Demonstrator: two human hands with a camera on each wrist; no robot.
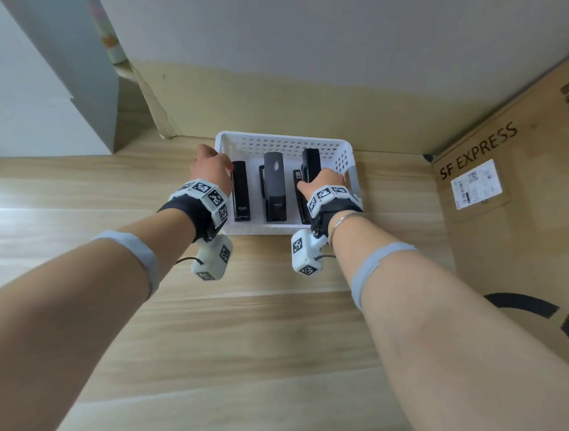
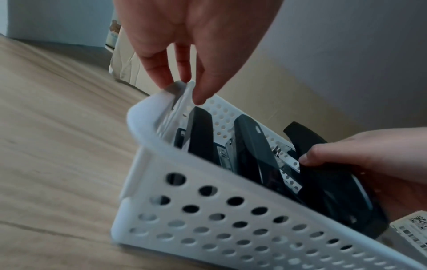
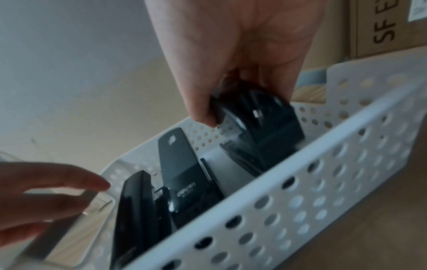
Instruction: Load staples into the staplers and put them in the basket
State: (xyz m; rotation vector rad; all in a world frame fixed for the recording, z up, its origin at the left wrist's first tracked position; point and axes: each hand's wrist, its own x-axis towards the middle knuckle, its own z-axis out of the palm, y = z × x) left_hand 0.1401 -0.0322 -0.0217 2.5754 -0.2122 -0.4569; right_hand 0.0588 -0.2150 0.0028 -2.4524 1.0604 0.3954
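Right hand (image 1: 320, 181) around rightmost stapler (image 1: 311, 162) in basket (image 1: 280, 138) — left hand (image 1: 210, 169) on rim

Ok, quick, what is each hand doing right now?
Left hand: open, fingertips touching the white perforated plastic basket.
Right hand: gripping the rightmost black stapler.
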